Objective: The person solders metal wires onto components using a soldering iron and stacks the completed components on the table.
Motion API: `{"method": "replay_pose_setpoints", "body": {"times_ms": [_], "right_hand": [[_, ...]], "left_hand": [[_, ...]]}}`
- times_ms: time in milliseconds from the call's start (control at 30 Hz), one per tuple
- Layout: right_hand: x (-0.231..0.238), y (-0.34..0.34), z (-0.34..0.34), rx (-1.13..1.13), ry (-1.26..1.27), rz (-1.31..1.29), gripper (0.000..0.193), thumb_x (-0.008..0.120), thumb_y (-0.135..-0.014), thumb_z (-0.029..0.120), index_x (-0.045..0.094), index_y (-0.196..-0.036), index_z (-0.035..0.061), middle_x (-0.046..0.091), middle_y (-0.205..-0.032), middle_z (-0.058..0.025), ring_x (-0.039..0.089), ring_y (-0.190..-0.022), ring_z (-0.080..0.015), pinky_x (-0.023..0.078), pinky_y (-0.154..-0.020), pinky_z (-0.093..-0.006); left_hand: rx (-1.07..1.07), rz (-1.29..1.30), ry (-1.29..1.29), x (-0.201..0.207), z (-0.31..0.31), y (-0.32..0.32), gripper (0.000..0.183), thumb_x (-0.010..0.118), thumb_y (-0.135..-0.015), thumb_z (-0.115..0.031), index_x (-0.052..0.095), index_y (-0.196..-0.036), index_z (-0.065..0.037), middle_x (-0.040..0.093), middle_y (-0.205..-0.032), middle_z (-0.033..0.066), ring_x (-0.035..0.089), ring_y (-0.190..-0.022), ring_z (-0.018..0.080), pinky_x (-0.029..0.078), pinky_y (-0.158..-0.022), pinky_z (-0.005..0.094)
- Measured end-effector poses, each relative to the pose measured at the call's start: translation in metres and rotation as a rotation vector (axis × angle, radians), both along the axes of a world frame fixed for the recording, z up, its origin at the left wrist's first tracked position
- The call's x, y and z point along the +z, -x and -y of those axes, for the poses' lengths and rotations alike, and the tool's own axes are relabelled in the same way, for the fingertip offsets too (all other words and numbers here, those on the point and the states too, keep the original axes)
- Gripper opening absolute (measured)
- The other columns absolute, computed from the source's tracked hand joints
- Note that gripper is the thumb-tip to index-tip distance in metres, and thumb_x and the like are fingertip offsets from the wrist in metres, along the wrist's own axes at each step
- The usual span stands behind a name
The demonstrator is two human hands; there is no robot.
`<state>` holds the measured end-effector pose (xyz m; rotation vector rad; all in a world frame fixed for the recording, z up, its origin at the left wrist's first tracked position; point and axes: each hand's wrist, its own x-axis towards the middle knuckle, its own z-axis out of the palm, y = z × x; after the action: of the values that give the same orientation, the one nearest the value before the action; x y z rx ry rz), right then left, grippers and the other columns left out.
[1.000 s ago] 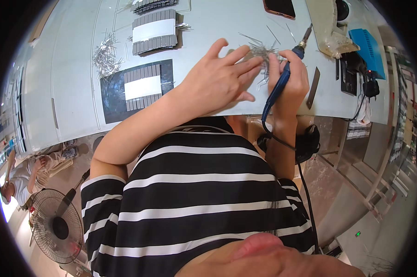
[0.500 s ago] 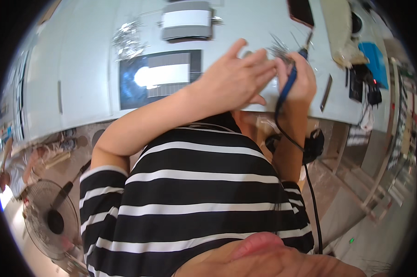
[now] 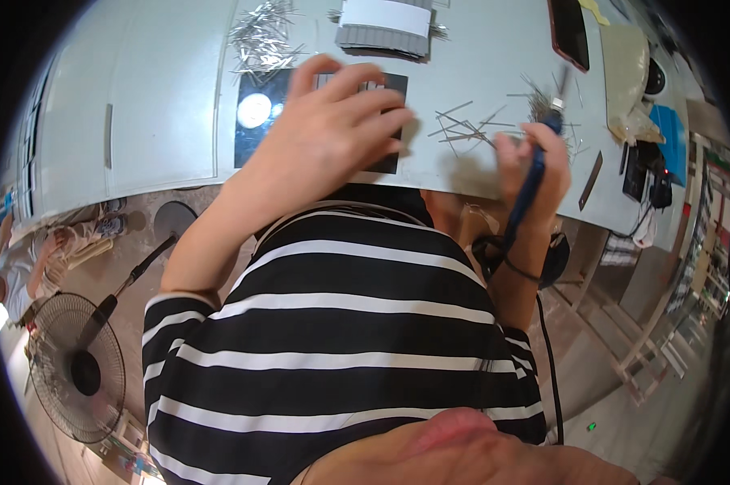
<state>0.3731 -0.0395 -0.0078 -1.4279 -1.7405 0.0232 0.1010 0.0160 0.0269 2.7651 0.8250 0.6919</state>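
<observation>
My left hand (image 3: pixel 332 121) hovers over a dark glossy plate (image 3: pixel 256 149), its fingers spread and bent. It covers most of the plate and of a grey striped piece lying there. In my right hand (image 3: pixel 537 174) is a blue soldering iron (image 3: pixel 533 179), its metal end pointing away from me and its cable trailing toward my body. Thin silvery strips (image 3: pixel 466 128) lie loose between the two hands. Close to the iron's tip sits a denser bunch of strips (image 3: pixel 538 103). Whether the tip touches anything, I cannot tell.
Behind the plate stands a stack of grey pieces with a white top (image 3: pixel 385 18). A heap of silvery strips (image 3: pixel 264 39) lies to its left. At right are a phone (image 3: pixel 569 34), a flat dark bar (image 3: pixel 591 179) and a blue box (image 3: pixel 668 133). A fan (image 3: pixel 78 368) stands lower left.
My left hand has moved left, from beside my right hand to over the dark plate. The loose strips between the hands now show. My right hand still holds the soldering iron.
</observation>
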Motion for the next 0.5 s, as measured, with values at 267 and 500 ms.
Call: {"method": "replay_pose_setpoints", "body": {"times_ms": [267, 500], "right_hand": [[0.005, 0.032, -0.012, 0.101, 0.11, 0.216, 0.031, 0.08, -0.079, 0.024, 0.062, -0.099, 0.0109, 0.048, -0.064, -0.001, 0.049, -0.06, -0.0211, 0.033, -0.062, -0.035], [0.004, 0.039, -0.009, -0.088, 0.09, 0.168, 0.026, 0.081, -0.078, 0.016, 0.063, -0.096, 0.0108, 0.048, -0.063, 0.0005, 0.05, -0.061, -0.0187, 0.034, -0.062, -0.0338]], "left_hand": [[0.04, 0.077, 0.022, -0.01, 0.012, 0.024, 0.03, 0.077, -0.075, -0.011, 0.07, -0.104, -0.012, 0.065, -0.102, 0.0015, 0.057, -0.107, 0.0228, 0.036, -0.095, 0.0434], [0.007, 0.107, 0.069, -0.011, 0.008, 0.04, 0.04, 0.078, -0.072, -0.007, 0.07, -0.11, -0.014, 0.065, -0.104, -0.0002, 0.057, -0.104, 0.0235, 0.032, -0.097, 0.0432]]}}
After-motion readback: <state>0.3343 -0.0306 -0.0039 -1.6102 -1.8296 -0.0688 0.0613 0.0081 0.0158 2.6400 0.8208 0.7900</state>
